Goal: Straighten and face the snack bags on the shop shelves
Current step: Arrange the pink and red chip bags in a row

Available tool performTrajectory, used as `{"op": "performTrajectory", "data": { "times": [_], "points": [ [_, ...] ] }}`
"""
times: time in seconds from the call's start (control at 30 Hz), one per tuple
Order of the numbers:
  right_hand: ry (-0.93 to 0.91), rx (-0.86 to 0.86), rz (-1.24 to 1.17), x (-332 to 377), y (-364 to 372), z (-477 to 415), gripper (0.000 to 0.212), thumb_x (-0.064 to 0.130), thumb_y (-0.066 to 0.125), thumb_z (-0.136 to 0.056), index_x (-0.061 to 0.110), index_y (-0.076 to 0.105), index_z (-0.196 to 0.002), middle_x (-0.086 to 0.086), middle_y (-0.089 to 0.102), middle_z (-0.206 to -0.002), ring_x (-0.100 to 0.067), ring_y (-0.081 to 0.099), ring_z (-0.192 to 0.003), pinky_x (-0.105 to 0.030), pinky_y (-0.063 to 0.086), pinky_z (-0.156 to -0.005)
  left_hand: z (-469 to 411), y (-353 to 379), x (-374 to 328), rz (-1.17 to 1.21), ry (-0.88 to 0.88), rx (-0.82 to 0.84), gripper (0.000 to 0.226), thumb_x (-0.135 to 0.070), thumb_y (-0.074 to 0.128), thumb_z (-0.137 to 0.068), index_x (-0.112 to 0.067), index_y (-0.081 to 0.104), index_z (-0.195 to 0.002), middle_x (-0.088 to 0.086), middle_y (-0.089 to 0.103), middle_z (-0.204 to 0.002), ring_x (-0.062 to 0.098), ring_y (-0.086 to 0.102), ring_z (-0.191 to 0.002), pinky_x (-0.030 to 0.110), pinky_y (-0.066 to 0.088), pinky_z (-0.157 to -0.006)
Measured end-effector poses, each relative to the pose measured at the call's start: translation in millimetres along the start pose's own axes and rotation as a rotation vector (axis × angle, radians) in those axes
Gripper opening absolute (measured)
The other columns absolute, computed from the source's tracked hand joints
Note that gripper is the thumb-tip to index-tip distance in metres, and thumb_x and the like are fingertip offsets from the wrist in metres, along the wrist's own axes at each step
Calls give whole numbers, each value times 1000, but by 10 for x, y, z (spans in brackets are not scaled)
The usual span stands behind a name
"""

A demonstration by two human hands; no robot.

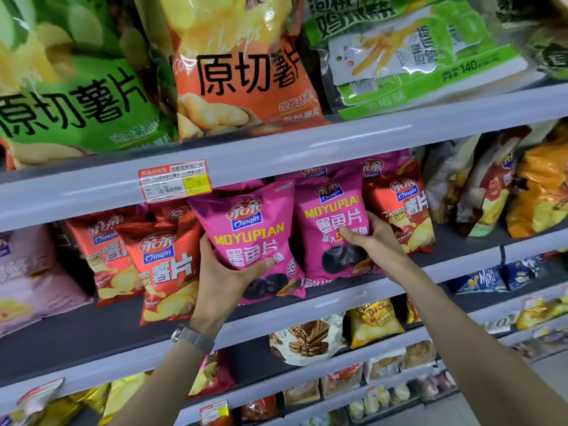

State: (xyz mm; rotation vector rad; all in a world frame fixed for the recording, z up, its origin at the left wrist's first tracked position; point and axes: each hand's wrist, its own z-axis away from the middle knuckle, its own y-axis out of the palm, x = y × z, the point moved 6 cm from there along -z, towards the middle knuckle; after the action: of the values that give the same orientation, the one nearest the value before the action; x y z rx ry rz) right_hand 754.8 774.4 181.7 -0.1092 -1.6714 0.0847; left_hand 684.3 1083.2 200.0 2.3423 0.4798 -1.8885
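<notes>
Two magenta MOYUPIAN snack bags stand side by side on the middle shelf [353, 298]. My left hand [226, 279] grips the left magenta bag [250, 229] from its lower left, thumb across the front; this bag leans to the left. My right hand [376, 242] holds the right magenta bag [330, 216] at its right edge, thumb on the front and fingers behind it. More magenta bags stand behind these two.
Red Qinqin chip bags [164, 265] stand to the left and another red one [402, 210] to the right. A pink bag [33, 278] lies far left. Big green [73, 87] and orange bags [246, 69] fill the shelf above. A price tag [174, 180] hangs on that shelf's edge.
</notes>
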Motion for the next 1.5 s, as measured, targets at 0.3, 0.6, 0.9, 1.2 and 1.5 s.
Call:
{"op": "performTrajectory", "data": {
  "times": [0.3, 0.6, 0.9, 1.2, 1.5],
  "points": [
    [-272, -595, 413, 78, -660, 101, 59, 27, 81, -87, 23, 53, -139, -1, 49, -142, -24, 44, -137, -39, 38, -116, 79, -67, -86, 73, -26, -45, 101, -28, 107, -51, -21, 49, -132, -5, 76, -115, 13, 76, -104, 37, 61, -89],
    [25, -557, 469, -339, -1026, -200, 129, 62, 92, -59, 24, 18, -158, -13, 52, -150, -38, 51, -136, -54, 42, -114, 242, -31, -92, 78, -50, -58, 90, -21, 97, -57, -22, 49, -133, -1, 75, -117, 13, 77, -102, 27, 64, -80],
    [-185, -728, 155, -202, -1231, 148, 93, 39, 93, -70, 28, 42, -147, 10, 60, -126, 5, 62, -107, -18, 48, -95, 362, 89, -116, 55, -46, -67, 98, -23, 102, -55, -18, 47, -136, -2, 75, -119, 13, 76, -103, 31, 64, -84],
    [-253, -780, -36, 197, -956, 856, 104, 41, 92, -76, 32, 28, -159, 9, 52, -146, -1, 57, -126, -23, 51, -105, 368, 69, -171, 100, -32, -28, 103, -30, 106, -53, -20, 46, -137, 0, 74, -121, 14, 76, -104, 42, 62, -91],
    [-272, -582, -72, 506, -70, 1205, 99, 43, 91, -76, 43, 28, -153, 11, 55, -140, -1, 62, -120, -30, 57, -97, 488, -298, -256, 154, -52, 19, 104, -43, 103, -48, -27, 49, -135, -8, 76, -116, 15, 76, -105, 50, 60, -96]
  ]
}}
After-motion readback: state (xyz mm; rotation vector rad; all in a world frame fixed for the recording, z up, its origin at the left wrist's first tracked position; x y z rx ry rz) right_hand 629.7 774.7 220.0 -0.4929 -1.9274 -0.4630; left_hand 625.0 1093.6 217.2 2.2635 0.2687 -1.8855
